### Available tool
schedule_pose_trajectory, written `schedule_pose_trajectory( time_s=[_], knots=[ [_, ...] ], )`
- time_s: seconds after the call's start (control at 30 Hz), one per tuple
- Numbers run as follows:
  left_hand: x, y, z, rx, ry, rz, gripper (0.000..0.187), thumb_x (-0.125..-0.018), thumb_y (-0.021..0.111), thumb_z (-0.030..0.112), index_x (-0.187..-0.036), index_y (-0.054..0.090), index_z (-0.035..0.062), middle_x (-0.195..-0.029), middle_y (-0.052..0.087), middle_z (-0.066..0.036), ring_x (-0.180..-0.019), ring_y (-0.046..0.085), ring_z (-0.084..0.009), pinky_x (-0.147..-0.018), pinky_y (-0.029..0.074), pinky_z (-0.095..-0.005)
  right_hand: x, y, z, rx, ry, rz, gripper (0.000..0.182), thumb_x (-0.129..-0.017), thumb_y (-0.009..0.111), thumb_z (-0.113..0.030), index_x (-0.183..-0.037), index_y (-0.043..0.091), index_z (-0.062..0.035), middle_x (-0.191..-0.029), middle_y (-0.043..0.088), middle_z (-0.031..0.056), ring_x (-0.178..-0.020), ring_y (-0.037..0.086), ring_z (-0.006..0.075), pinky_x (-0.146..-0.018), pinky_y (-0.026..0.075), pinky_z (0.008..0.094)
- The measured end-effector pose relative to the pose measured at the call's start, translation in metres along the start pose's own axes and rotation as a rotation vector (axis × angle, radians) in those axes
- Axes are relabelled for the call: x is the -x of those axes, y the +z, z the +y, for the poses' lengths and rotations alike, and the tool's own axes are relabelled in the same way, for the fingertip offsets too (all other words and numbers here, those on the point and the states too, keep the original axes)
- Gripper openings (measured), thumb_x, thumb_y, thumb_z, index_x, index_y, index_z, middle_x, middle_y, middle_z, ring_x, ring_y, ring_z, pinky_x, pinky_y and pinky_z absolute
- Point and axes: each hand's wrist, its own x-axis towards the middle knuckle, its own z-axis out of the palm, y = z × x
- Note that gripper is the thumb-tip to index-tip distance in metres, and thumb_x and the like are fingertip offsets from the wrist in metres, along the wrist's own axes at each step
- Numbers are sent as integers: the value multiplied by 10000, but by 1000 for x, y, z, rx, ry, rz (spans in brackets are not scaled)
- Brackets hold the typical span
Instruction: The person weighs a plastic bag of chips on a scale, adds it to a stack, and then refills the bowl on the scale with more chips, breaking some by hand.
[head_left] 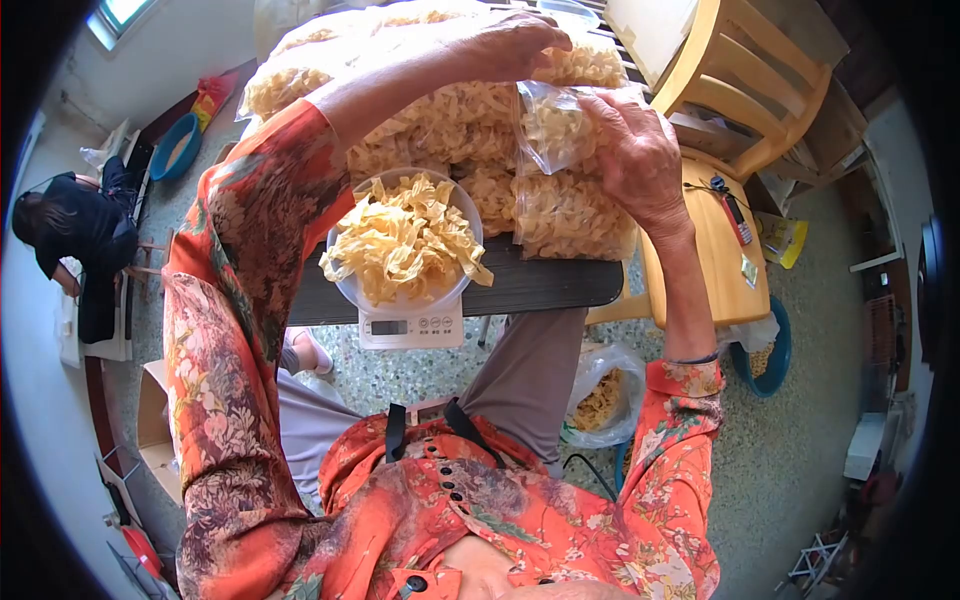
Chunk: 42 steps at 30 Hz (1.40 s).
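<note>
My right hand [640, 150] grips the edge of a clear plastic bag [555, 125] of pale dried flakes, at the right side of a pile of similar bags [440, 125]. Above it, my left hand [515, 45] reaches across the pile, palm down, fingers stretched toward the right; what lies under its fingertips is partly hidden. A white digital scale [412, 330] at the table's near edge bears a clear round bowl [472, 215], heaped with loose yellowish dried pieces [405, 240].
The dark table [550, 285] is before me. A wooden chair [710, 270] at the right holds a red-and-black object [737, 218]. An open plastic bag [600, 400] and a blue basin [768, 360] are on the floor. Another person [85, 240] sits at the far left.
</note>
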Motion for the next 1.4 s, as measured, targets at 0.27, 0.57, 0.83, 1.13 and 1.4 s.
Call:
schedule_pose_trajectory(
  time_s=[0.27,0.57,0.83,1.13,1.4],
  knots=[
    [0,7,-8,31,43,35,355,-856,694,54,-1210,669,71,-1234,652,-132,-1157,617,-314,-1007,492,-408,0,-5,-3,152,29,-47,476,-824,626,-49,-1286,612,-160,-1249,643,65,-1142,614,279,-966,469,494],
    [-2,7,-15,47,86,1,353,-884,704,130,-1228,651,71,-1236,650,-137,-1142,625,-329,-1001,494,-414,-2,5,-9,147,110,-36,569,-808,623,-47,-1358,568,-182,-1338,597,66,-1223,556,289,-998,428,533],
    [4,33,-26,215,120,127,366,-917,685,230,-1239,624,68,-1172,647,-164,-1103,619,-324,-961,494,-424,-2,5,-11,125,104,-69,582,-822,609,-19,-1381,533,-160,-1356,577,89,-1293,517,293,-1104,356,519],
    [1,5,-1,133,55,5,307,-943,636,212,-1206,647,53,-1163,654,-161,-1098,624,-312,-924,505,-415,10,-8,-7,-125,164,106,599,-796,714,-100,-1366,542,-164,-1406,555,93,-1348,481,293,-1144,318,520],
    [27,-11,59,2,248,-69,812,-795,791,449,-1443,478,73,-1439,520,-199,-1343,490,-360,-1123,398,-464,34,-9,20,-473,457,361,273,-999,544,-128,-1213,638,14,-1280,632,182,-1244,574,316,-1077,414,377]
  ],
)
